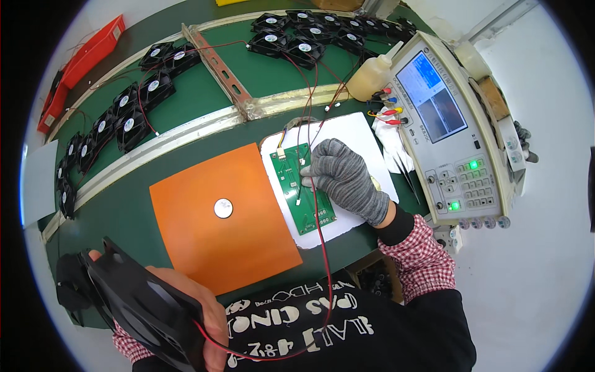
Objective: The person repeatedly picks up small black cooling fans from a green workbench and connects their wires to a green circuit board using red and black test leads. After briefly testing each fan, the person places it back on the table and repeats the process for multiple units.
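Note:
My left hand [209,310] is bare and closed around the frame of a black cooling fan [139,297], tilted on edge at the lower left. A red and black cable [323,248] loops from this fan across my front and up to a green circuit board [302,214]. Over the board, my right hand [347,177], in a grey knit glove, pinches the cable between thumb and fingers. The cable's end is hard to make out there. A white socket with coloured wires [281,152] sits at the board's upper left corner. Beneath the board lies a white sheet [365,133].
An orange mat [198,248] with a white disc [223,208] lies left of the board. At right stand a test instrument [443,142] with lit screen, a plastic bottle [370,77] and tweezers [408,177]. Several fans [130,124] lie beyond the metal rail [186,135]; a red bin [93,56] stands far left.

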Demonstrator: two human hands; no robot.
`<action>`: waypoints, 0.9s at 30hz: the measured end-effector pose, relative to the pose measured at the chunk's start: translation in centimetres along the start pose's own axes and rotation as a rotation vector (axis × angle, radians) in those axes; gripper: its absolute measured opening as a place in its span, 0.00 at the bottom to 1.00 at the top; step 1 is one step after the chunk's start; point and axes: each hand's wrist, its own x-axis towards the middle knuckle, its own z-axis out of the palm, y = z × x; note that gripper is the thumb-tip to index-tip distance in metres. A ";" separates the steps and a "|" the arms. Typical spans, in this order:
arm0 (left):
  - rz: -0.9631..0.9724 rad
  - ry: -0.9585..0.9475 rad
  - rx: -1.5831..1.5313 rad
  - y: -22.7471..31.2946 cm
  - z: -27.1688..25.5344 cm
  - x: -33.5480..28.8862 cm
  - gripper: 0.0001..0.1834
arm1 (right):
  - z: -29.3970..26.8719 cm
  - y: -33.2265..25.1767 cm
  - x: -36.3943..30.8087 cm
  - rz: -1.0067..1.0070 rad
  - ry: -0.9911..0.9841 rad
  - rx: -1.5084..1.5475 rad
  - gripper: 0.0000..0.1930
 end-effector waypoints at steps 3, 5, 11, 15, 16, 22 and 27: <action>0.078 0.036 0.348 0.1 -0.9 0.3 0.29 | -0.1 0.1 -0.1 -0.046 0.026 -0.038 0.09; 0.310 0.372 1.365 -0.7 0.3 1.7 0.30 | -0.1 0.1 -0.1 -0.113 0.044 -0.085 0.09; 0.529 0.540 2.587 2.3 -3.6 9.3 0.49 | 0.7 0.5 0.1 -0.272 0.131 -0.077 0.09; 0.652 0.563 2.482 7.0 -13.1 13.4 0.40 | 1.1 0.6 -0.8 -0.038 0.202 0.223 0.09; 0.706 0.678 2.517 8.4 -15.3 13.2 0.36 | 1.1 0.2 -0.8 0.069 0.206 0.320 0.09; 0.009 1.457 2.926 16.9 -21.4 4.4 0.13 | -0.3 -0.3 -0.5 -0.050 0.233 0.185 0.11; 0.150 0.976 2.829 11.5 -14.9 3.4 0.07 | -0.8 -2.4 -0.5 -0.262 0.212 -0.023 0.17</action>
